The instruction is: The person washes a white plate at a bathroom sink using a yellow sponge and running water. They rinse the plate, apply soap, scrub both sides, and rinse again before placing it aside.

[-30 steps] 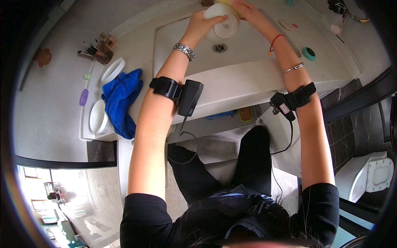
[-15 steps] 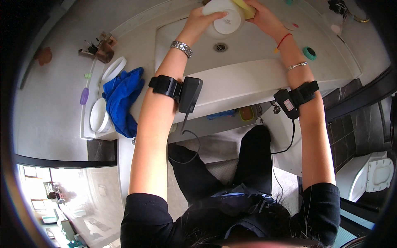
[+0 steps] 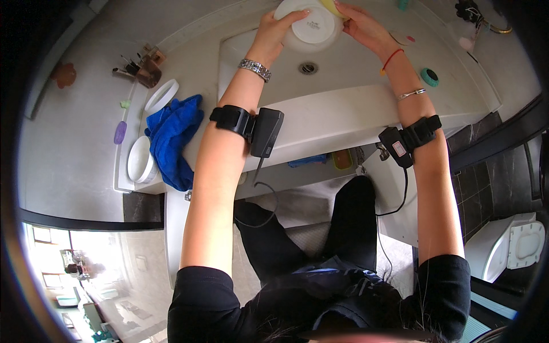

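Observation:
At the top of the head view I hold a white bowl (image 3: 313, 33) over the sink (image 3: 354, 74), its round base turned toward me. My left hand (image 3: 275, 35) is closed on the bowl's left side, with the thumb lying across the base. A yellow sponge (image 3: 330, 7) is in my right hand (image 3: 366, 28), pressed against the bowl's upper right edge. The bowl hides most of the left fingers, and part of the sponge is cut off or covered.
Left on the counter lie a blue cloth (image 3: 174, 137), two white round dishes (image 3: 142, 160) and a brush holder (image 3: 148, 73). A green round object (image 3: 429, 77) sits right of the sink. Cables hang from both forearm devices (image 3: 267, 132). A toilet (image 3: 503, 246) stands at the lower right.
The sponge and my right fingers have shifted slightly up and left along the bowl's edge; less of the sponge shows. My left hand keeps its hold on the bowl.

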Motion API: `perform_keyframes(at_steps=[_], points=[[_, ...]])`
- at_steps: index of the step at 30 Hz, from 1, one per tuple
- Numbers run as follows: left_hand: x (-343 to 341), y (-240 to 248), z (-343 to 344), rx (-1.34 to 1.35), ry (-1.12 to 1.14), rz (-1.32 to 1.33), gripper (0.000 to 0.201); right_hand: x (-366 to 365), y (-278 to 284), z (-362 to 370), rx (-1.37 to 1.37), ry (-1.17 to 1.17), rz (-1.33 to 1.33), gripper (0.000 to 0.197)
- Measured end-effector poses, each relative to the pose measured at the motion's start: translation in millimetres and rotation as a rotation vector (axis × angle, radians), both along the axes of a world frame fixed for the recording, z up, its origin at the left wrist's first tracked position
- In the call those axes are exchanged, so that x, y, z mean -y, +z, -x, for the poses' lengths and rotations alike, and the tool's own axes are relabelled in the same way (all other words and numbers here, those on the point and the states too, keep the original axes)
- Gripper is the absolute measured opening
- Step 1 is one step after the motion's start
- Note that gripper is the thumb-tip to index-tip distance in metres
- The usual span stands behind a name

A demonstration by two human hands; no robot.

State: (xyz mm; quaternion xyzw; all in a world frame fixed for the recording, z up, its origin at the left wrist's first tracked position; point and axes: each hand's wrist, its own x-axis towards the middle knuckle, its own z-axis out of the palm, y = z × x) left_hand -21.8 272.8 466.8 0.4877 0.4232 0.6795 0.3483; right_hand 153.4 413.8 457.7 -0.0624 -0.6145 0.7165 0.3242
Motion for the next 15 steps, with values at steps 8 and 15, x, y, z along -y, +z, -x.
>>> perform_keyframes(at_steps=[8, 15], points=[[10.8, 8.6, -16.6, 0.031, -0.001, 0.018, 0.043, -1.3, -0.2, -0.4, -0.021, -0.153, -0.01, 0.028], [4.0, 6.0, -9.0, 0.182, 0.012, -0.038, 0.042, -3.2, -2.1, -8.1, -0.133, -0.287, 0.153, 0.037]])
